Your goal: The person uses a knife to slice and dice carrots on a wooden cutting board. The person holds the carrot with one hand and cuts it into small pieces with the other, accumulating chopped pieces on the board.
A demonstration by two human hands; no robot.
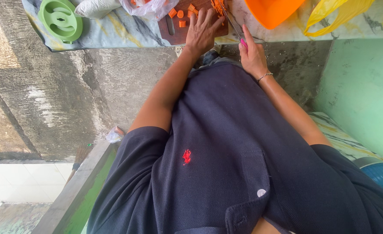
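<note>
The left hand [203, 30] lies flat on the brown cutting board [174, 32] by orange carrot bits [179, 16]. The right hand [253, 54] holds a knife [231, 21].

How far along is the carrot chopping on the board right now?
Partly done: several cut carrot pieces already lie on the wooden cutting board. In hand: the right hand holds a knife with its blade over the board, while the left hand rests flat on the board. Near the blade sits more carrot; the frame's edge hides how much remains uncut.
</note>
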